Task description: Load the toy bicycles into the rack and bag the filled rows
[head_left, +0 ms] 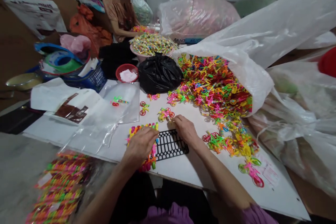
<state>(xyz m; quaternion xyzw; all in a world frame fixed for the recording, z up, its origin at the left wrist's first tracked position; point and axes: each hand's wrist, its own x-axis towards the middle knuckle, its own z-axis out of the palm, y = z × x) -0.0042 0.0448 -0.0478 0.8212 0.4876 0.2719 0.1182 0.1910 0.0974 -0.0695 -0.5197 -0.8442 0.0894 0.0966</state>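
On the white surface (183, 171), the barest stretch lies toward its near edge, in front of the black slotted rack (172, 144) and between the forearms, and a smaller gap opens behind the rack before the few loose toy bicycles (165, 113). To the right the way is blocked by the spilled heap of coloured toy bicycles (217, 91) and the big white sack (252, 56) they pour from. To the left lie clear plastic bags (105, 122), and the black bag (159, 72) and red bowl (127, 72) close the far side.
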